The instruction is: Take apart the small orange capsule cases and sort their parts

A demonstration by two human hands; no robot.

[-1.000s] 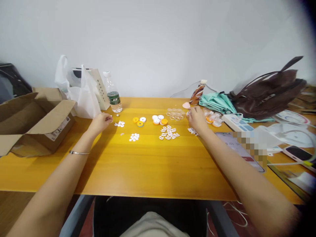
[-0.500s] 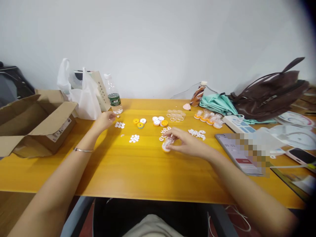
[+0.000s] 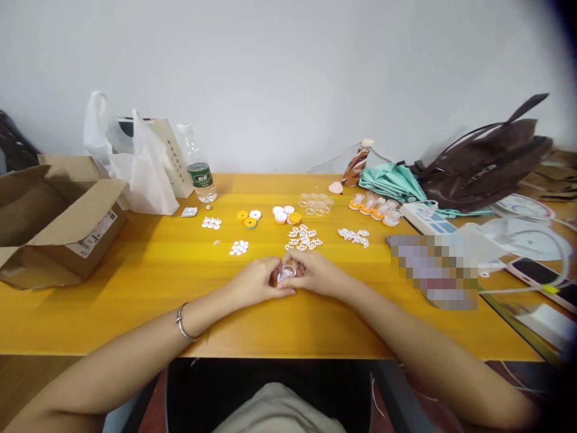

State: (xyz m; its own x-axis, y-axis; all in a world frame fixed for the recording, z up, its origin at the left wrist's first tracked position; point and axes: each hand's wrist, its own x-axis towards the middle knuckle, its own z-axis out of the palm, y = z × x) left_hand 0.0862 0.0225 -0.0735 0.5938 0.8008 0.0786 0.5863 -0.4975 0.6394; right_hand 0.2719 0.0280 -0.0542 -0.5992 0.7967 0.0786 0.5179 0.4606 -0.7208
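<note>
Both hands meet low over the middle of the table, around a small clear plastic cup-shaped piece (image 3: 287,274). My left hand (image 3: 256,281) is closed at its left side, with the thumb along the near edge. Curled round the right side, my right hand (image 3: 318,274) grips it between thumb and fingers. The fingers hide its lower part, and any small part in the left fingertips cannot be made out. Just beyond lie white lattice-like cutouts (image 3: 303,238), small white discs (image 3: 238,247), white and yellow wheel-like discs (image 3: 287,214) and clear rings (image 3: 315,203).
Several clear-topped pieces with orange bases (image 3: 375,208) stand at the back right. A foil packet (image 3: 189,211) lies near the water bottle (image 3: 201,174). An open cardboard box (image 3: 63,222) is on the left; a phone (image 3: 433,270), power strip (image 3: 428,219) and brown bag (image 3: 491,165) are on the right.
My left hand has come from the back left to meet my right hand. The right hand has drawn slightly nearer with the clear piece, uncovering more of the white cutouts.
</note>
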